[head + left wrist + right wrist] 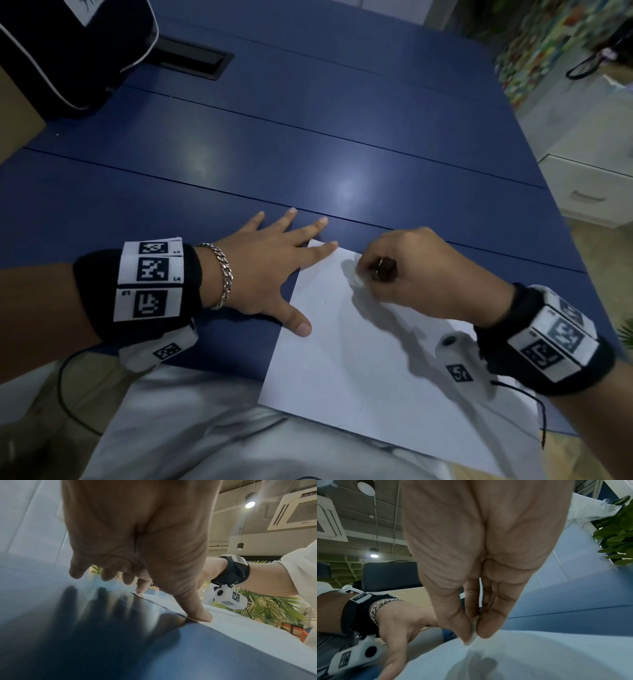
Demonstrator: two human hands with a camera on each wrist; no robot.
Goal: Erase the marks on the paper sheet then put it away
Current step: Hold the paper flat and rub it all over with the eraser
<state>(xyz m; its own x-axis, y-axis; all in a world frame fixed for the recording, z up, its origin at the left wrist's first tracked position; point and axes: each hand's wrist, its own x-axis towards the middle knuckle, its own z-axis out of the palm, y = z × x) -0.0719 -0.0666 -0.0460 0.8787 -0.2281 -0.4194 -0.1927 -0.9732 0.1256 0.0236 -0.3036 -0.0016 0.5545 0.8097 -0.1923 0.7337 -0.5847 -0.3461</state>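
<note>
Paper sheet (370, 346): white, lying flat on the blue table (308, 154), tilted so its long axis runs from about 11 o'clock, far, to 5 o'clock, near; the near edge hangs past the table edge over the person's lap.
Marks: none clearly visible from the head view; a faint speck sits left of the sheet's middle, too small to call.
Right hand (431, 274): over the sheet's far part, toward 1 o'clock from the sheet's centre, fingers curled and pinching a small white eraser (473, 635) whose tip touches the paper; a dark part of it shows at the knuckles in the head view.
Left hand (274, 270): at 10 o'clock from the sheet's centre, spread flat with fingers straight, holding nothing; index tip (140, 590) presses the far corner, thumb (199, 614) presses the left edge, the other fingers rest on bare table.
Key relation: eraser sits just at 3 o'clock of the left index tip, so the pinned corner is right beside the rubbing spot; strokes along the long axis, toward 5 o'clock, would likely pull away from the pin and keep the sheet taut.
Nearer hand: right hand for erasing; left hand for sliding the sheet off later.
Surroundings: dark bag (78, 51) at 10 o'clock, far corner; cable slot (191, 60) beside it; white drawer unit (589, 192) off the table at 2 o'clock.
Obstacles: nothing lies between eraser and the rest of the sheet; only the unsupported near edge may buckle.
</note>
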